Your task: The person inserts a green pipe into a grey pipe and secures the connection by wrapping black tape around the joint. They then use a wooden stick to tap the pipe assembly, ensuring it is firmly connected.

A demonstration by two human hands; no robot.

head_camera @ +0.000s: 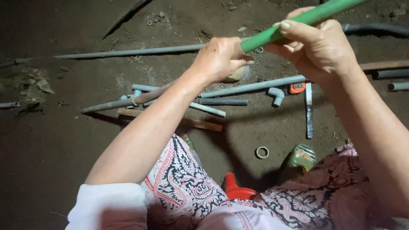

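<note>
Here I keep my right hand wrapped firmly around the green pipe, held up above the dirt floor, while my left hand pinches its near end, so it stays steady and level.

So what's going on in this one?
A person holds a green pipe in both hands above a dirt floor. The right hand grips it along its length; the left hand closes around its near end. Below lie grey pipes, an elbow fitting, a small handsaw and a ring.
</note>
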